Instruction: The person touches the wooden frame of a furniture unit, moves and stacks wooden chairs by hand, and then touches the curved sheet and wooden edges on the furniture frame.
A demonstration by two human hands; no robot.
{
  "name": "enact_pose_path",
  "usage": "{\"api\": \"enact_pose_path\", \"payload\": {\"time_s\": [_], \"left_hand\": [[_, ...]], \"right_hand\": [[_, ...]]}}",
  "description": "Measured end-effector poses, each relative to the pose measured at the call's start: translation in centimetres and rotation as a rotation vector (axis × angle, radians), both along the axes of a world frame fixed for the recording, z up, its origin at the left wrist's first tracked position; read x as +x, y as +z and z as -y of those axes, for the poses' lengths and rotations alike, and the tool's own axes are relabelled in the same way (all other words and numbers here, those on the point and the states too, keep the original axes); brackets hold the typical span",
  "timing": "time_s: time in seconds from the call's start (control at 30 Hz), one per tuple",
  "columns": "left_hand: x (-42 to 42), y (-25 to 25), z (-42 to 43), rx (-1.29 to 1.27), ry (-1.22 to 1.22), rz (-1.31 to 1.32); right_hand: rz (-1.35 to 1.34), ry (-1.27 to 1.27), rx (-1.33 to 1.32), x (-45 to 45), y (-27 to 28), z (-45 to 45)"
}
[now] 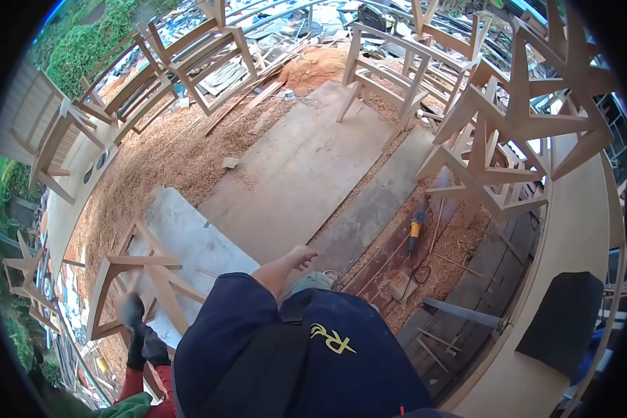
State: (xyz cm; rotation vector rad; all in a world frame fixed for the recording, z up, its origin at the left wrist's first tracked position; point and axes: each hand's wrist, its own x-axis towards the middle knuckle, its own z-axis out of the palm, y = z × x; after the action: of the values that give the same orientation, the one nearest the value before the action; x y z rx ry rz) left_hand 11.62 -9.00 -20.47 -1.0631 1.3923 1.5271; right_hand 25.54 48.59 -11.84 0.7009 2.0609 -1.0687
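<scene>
My left hand (301, 257) hangs bare above the floor boards (285, 181), with a yellow power tool (416, 228) lying well to its right.

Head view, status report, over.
Left hand bare, nothing visibly held; right hand out of view. Tan floor panel beyond left hand. Possible obstacle: yellow power tool lying on reddish board.

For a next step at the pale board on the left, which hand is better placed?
Probably the left hand: it is out ahead of the dark shirt, with the pale board to its left, visibly holding nothing. The right hand is not in view.
</scene>
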Motion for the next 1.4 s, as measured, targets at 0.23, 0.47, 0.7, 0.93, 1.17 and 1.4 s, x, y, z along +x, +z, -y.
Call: {"api": "enact_pose_path", "payload": {"time_s": [0.23, 0.47, 0.7, 0.93, 1.17, 1.4], "left_hand": [[-4.7, 6.4, -4.2, -0.063, -0.17, -0.124], [-6.8, 7.4, -1.6, -0.133, 0.028, -0.13], [-5.9, 3.4, 3.5, -0.137, 0.214, -0.184], [-7.8, 10.0, 3.8, -0.149, 0.942, -0.001], [-5.8, 6.8, 6.4, -0.227, 0.982, -0.083], [-10.1, 5.3, 16.5, -0.145, 1.244, 0.023]], "right_hand": [[-0.737, 0.814, 0.146, -14.6, 2.7, 4.0], [-0.253, 0.145, -0.413, -29.3, 1.0, 6.1], [-0.779, 1.278, -0.095, -41.5, -7.0, 3.0], [0.195, 0.264, -0.325, -57.8, -1.3, 15.2], [0.066, 0.325, -0.514, -68.5, -0.7, 38.0], [0.097, 0.498, -0.418, -71.7, 1.2, 51.9]]}}
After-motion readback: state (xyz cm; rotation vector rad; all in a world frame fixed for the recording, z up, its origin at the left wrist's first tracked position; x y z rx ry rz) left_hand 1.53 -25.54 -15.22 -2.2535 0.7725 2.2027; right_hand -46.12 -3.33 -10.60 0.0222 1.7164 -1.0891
